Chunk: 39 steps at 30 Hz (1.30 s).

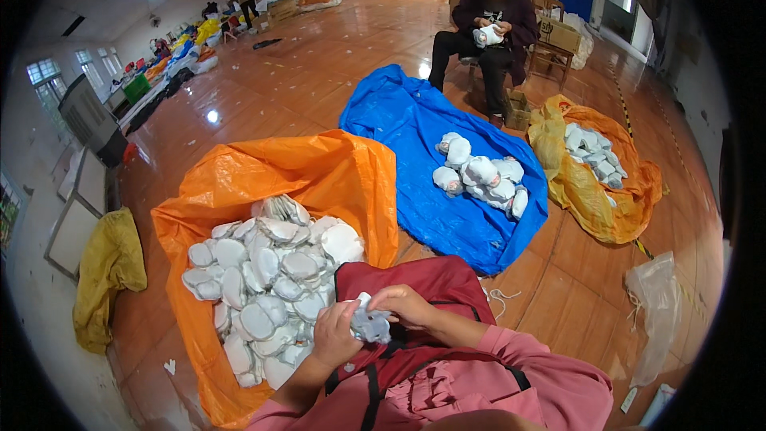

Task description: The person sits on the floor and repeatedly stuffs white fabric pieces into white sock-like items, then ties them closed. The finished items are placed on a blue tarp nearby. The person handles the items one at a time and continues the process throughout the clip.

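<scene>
Sacking in dull yellow [110, 271] slumps at the left of the frame. Right of it, lower left of centre, an open orange bag [231, 179] holds a heap of rounded white pieces [263, 303]. At lower centre, the left hand [336, 337] grips a small whitish fabric piece [372, 324] from its left side, above a dark red cloth [439, 281]; the right hand [403, 306] pinches its upper edge, fingers drawn together. Beyond, a blue sheet [399, 128] bears a white cluster [483, 175]. Upper right of centre, a seated person [519, 28] holds a white item [486, 36]. Farther right stands a yellow-orange sack [558, 187] with pale pieces [594, 153].
</scene>
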Each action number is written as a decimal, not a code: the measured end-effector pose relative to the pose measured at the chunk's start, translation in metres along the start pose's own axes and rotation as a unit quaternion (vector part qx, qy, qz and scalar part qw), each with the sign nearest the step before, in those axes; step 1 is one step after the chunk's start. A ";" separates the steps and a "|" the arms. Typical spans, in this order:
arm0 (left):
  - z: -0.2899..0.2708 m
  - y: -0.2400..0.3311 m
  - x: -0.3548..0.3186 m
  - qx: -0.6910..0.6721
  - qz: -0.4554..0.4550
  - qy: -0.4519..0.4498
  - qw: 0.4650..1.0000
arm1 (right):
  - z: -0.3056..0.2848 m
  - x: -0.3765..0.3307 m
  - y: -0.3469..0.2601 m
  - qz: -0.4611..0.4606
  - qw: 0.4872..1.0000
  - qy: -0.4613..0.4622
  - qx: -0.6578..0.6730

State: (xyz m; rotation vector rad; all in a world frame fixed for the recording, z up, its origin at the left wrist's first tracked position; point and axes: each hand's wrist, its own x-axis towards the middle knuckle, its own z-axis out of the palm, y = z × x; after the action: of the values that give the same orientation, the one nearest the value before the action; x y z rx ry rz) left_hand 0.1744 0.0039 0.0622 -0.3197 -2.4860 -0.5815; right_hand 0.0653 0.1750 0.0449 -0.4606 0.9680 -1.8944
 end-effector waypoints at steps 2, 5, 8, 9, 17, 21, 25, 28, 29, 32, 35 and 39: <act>-0.014 0.000 0.006 0.039 0.028 -0.039 0.998 | -0.008 -0.005 0.016 0.027 0.998 0.036 0.032; -0.017 0.001 0.007 0.075 0.031 -0.074 0.994 | -0.010 -0.005 0.025 0.050 0.993 0.067 0.085; -0.011 -0.004 0.006 0.093 0.005 -0.120 0.988 | -0.029 0.002 0.040 0.053 0.996 0.045 0.060; -0.011 -0.004 0.008 0.117 -0.006 -0.150 0.982 | -0.039 0.005 0.043 0.064 0.997 0.037 0.012; 0.022 -0.013 0.034 0.182 -0.015 -0.228 0.956 | -0.040 0.035 0.048 -0.148 0.873 0.254 -0.389; 0.041 -0.015 0.047 0.205 -0.025 -0.269 0.941 | -0.033 0.042 0.034 -0.123 0.791 0.218 -0.558; 0.057 -0.016 0.055 0.210 -0.036 -0.257 0.943 | -0.042 0.052 0.043 -0.170 0.752 0.286 -0.569; 0.063 -0.027 0.059 0.178 -0.078 -0.273 0.942 | -0.032 0.059 0.039 -0.187 0.736 0.324 -0.565; 0.065 -0.030 0.060 0.167 -0.087 -0.267 0.945 | -0.034 0.063 0.038 -0.184 0.737 0.323 -0.564; 0.072 -0.042 0.059 0.123 -0.105 -0.252 0.954 | -0.045 0.074 0.037 -0.123 0.741 0.302 -0.587; 0.085 -0.054 0.056 0.085 -0.107 -0.213 0.968 | -0.054 0.080 0.029 -0.105 0.780 0.266 -0.557; 0.079 -0.053 0.048 0.044 -0.103 -0.161 0.981 | -0.065 0.081 0.034 -0.150 0.822 0.217 -0.504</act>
State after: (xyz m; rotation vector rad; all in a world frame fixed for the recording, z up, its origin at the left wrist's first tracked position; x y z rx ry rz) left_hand 0.0798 -0.0008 0.0125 -0.1308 -2.8724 -0.5340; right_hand 0.0015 0.1248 -0.0283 -0.8355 2.3404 -1.6261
